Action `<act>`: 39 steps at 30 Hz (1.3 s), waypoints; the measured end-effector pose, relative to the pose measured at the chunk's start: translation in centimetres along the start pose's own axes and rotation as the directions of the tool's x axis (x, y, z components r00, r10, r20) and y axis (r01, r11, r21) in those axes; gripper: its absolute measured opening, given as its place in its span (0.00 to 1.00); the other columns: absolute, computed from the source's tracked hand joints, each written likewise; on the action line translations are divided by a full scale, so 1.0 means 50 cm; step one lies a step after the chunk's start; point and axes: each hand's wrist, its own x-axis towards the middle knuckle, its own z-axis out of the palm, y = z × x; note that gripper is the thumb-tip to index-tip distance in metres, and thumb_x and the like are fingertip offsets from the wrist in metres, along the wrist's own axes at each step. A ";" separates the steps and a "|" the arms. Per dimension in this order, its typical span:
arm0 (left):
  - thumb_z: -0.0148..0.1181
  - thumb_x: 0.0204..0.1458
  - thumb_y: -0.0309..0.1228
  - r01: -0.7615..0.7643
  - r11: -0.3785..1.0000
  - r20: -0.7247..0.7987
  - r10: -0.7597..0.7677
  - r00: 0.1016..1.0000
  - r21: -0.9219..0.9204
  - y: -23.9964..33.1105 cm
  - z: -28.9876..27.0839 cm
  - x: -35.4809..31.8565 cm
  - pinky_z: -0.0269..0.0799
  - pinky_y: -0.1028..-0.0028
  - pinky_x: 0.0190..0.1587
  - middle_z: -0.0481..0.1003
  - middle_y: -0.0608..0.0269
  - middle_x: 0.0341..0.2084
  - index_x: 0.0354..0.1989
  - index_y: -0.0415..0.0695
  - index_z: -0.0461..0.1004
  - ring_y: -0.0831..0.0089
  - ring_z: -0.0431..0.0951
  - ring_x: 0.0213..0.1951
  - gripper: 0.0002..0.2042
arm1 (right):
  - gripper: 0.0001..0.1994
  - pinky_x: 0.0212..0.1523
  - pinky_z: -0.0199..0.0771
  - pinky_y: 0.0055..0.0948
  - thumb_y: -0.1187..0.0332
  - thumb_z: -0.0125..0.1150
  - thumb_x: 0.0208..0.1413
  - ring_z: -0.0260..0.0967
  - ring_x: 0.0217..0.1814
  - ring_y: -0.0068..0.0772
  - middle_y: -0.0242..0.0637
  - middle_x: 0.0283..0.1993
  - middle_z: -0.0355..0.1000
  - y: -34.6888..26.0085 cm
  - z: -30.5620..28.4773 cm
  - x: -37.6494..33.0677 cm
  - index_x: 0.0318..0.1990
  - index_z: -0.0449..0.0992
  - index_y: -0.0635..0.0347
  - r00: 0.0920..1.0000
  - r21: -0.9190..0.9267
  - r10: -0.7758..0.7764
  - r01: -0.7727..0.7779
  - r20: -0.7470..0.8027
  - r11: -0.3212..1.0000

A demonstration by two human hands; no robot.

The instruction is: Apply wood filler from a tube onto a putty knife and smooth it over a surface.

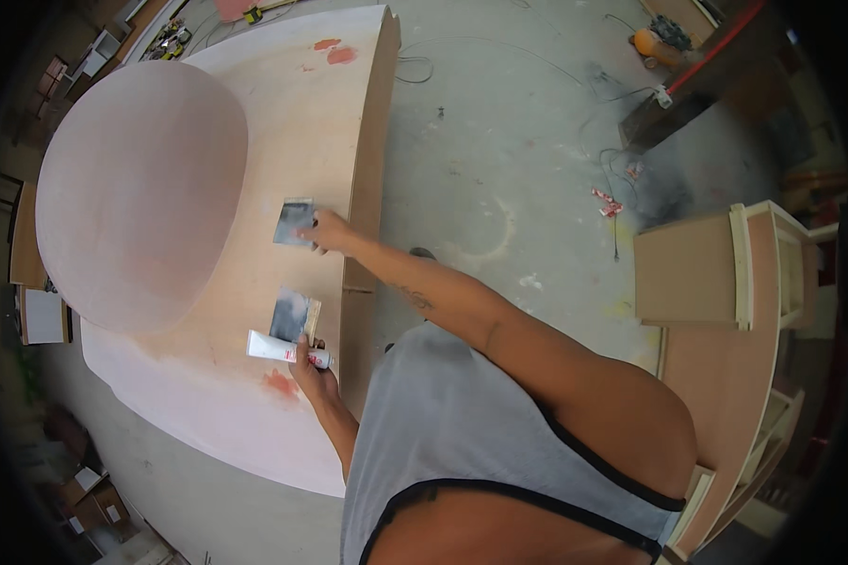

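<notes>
Workpiece (297, 151): large wooden form, bare tan surface along its straight right edge, pale pink skin elsewhere. Smooth pinkish dome (146, 188) rising on its left half.

Right hand (333, 233): reaches in over the right edge, about midway along it. Fingers closed in a pinch on the right side of a flat grey spreader (292, 226); blade points left, over the tan strip between dome and edge. Cannot tell whether blade touches the wood.

Left hand (313, 369): nearer the lower end of the same edge, gripping two things at once. One, a white tube (271, 346), lying crosswise, broad flat end to the left, clear of the fingers. Two, a second spreader (287, 315), just above the tube, grey face smeared paler, tan strip along its right side.

Writing: small red print on the tube, toward its right end, partly under the fingers; too small to read.

Reddish patches (342, 56) near the workpiece's upper right corner; another reddish smear (280, 384) just below the tube, near the right edge.

Grey floor (499, 122) beyond that edge: thin cable (431, 71) in loops, crumpled red-and-white scrap (609, 202) well apart from the workpiece.
</notes>
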 end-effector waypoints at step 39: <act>0.52 0.66 0.46 0.087 0.986 0.089 -0.101 0.991 0.141 0.105 0.188 0.172 0.71 0.75 0.39 0.74 0.64 0.33 0.54 0.39 0.68 0.77 0.73 0.33 0.21 | 0.20 0.54 0.78 0.32 0.74 0.64 0.59 0.75 0.51 0.30 0.37 0.52 0.75 -0.093 -0.209 0.029 0.58 0.70 0.67 0.943 0.395 0.269 -0.328 0.199 0.858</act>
